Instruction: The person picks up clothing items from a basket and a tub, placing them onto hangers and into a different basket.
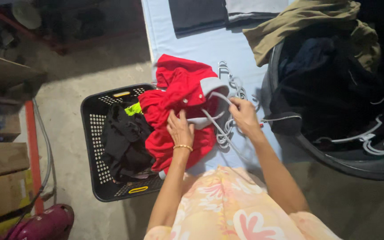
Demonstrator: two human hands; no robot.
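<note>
A red hooded garment with a grey hood lining [178,95] lies across the edge of a light blue covered table [201,49] and drapes over a black laundry basket [95,133]. My left hand [179,129] presses on the red fabric near its grey collar. My right hand [244,114] grips a white plastic hanger [216,111] whose arm runs into the garment's neck. Several more white hangers [233,86] lie in a pile just beyond my right hand.
The black basket holds dark clothes and a bit of neon green cloth [133,109]. A big dark tub [334,102] at right is full of dark clothes, with an olive garment [303,22] over its rim. Folded dark and grey clothes [218,13] lie farther up the table.
</note>
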